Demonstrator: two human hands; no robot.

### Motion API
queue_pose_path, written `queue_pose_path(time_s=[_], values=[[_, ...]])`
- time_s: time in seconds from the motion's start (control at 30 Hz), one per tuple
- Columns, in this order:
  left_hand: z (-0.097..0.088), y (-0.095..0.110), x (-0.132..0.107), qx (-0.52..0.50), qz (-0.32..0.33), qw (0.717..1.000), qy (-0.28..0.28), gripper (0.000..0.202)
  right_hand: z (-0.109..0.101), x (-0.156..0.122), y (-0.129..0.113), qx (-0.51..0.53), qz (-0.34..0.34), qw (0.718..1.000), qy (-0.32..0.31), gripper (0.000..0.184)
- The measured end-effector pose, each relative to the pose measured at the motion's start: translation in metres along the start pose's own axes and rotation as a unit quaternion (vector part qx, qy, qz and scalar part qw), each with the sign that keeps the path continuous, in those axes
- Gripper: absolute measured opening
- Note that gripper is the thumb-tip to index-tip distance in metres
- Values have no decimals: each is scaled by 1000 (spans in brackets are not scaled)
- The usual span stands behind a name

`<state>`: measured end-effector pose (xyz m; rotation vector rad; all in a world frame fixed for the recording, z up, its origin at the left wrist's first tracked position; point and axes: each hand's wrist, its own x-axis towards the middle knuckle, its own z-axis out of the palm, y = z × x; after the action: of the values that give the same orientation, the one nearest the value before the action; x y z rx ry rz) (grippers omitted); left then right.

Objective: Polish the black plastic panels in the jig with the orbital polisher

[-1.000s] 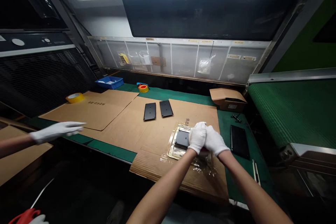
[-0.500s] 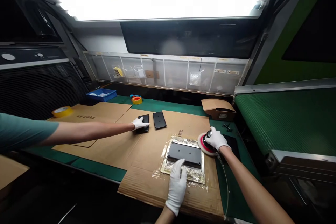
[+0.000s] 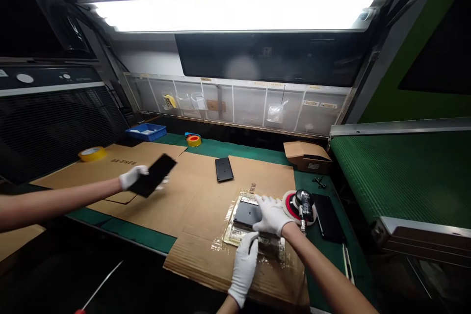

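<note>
A black rectangular panel point(image 3: 246, 213) lies on a silvery, tape-covered plate point(image 3: 231, 236) in front of me. My right hand point(image 3: 273, 215), in a white glove, spans the panel's right part, fingers at its far edge and thumb at its near edge; it hides that end. My left hand point(image 3: 243, 266), also gloved, is just in front of the plate's near edge, thumb and fingers apart with nothing between them. Right beside my right hand rests a polisher point(image 3: 303, 203) with a red and white pad. A second black panel point(image 3: 224, 169) lies farther back on the cardboard point(image 3: 195, 191).
On the left a co-worker's gloved hands point(image 3: 133, 176) hold another dark panel point(image 3: 156, 174). A further black panel point(image 3: 329, 218) lies at right by the green conveyor point(image 3: 405, 171). Behind are a cardboard box point(image 3: 307, 157), yellow tape point(image 3: 194, 141) and a blue tray point(image 3: 147, 132).
My right hand has let go of the polisher and moved left onto the panel. My left hand has drawn back slightly. The co-worker has lifted a panel and moved it left.
</note>
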<state>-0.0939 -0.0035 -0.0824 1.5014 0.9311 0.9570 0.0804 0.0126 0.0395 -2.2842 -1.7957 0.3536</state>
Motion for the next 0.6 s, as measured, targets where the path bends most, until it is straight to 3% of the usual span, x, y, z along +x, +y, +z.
queue_pose_path(time_s=[0.07,0.17,0.27,0.33,0.4,0.47,0.53,0.6], values=[[-2,3,-2,-75,-67,995,27,40,4,-4,-10,48,-27,998,-26,73],[-5,12,-5,-193,-154,966,80,53,0,-5,-17,53,-17,998,-25,75],[-3,37,1,-262,-132,949,111,70,-14,-6,-32,93,4,996,5,79],[1,62,11,-316,-89,942,71,81,-30,-10,-48,137,-9,991,6,73],[4,90,23,-385,-87,919,-11,85,-58,-21,-58,151,-39,988,-9,66],[1,116,35,-443,-120,886,-73,79,-101,-38,-49,135,-47,990,12,66],[-8,139,46,-491,-147,854,-93,70,-156,-59,-14,124,-10,988,96,68],[-24,155,58,-533,-155,826,-93,65,-212,-77,37,85,68,973,203,71]])
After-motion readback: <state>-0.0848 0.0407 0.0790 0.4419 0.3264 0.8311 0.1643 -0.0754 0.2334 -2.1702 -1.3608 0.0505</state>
